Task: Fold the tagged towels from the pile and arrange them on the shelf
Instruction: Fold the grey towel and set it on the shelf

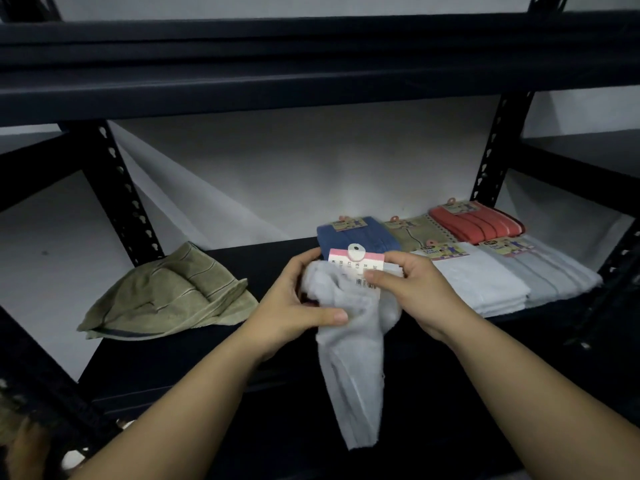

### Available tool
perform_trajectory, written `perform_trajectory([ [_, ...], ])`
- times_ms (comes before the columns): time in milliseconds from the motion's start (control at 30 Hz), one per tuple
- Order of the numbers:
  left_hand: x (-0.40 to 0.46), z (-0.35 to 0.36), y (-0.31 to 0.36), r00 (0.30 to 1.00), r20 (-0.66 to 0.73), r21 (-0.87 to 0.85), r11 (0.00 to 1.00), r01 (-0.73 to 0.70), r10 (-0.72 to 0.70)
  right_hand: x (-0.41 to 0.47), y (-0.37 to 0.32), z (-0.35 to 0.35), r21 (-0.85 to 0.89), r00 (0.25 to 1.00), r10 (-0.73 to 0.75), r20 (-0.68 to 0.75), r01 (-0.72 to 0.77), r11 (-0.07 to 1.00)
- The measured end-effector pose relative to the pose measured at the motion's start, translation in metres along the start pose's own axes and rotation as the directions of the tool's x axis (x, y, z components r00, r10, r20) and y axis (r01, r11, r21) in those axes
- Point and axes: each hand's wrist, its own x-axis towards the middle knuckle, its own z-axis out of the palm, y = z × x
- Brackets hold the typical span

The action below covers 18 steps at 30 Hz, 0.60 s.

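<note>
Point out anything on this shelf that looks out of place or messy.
The olive striped towel lies crumpled and unfolded at the shelf's left, apart from the neat folded towels on the right. The pale grey towel, gripped by both hands, hangs bunched and not yet folded.

Seven towels point(349, 341), two hands point(294, 299)

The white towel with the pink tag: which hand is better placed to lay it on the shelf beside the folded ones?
Probably the right hand. It pinches the white towel at the pink tag and is nearer the folded towels on the shelf. The left hand grips the bunched cloth farther away.
</note>
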Motion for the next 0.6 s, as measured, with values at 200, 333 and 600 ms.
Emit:
perform_trajectory([
  [200, 0.005, 0.016, 0.058, 0.996, -0.022, 0.329, 0.942, -0.070, 0.082, -0.021, -0.039, -0.005, -0.108, 0.992, -0.089, 0.090, 0.099, 0.989],
  [333, 0.009, 0.013, 0.080, 0.990, 0.137, 0.591, 0.801, -0.101, 0.024, -0.032, -0.049, -0.001, -0.109, 0.984, -0.165, 0.060, 0.171, 0.979],
  [600, 0.013, 0.014, 0.101, 0.968, 0.247, 0.703, 0.695, -0.151, -0.040, -0.042, -0.039, -0.011, -0.089, 0.985, -0.054, 0.164, 0.069, 0.994],
])
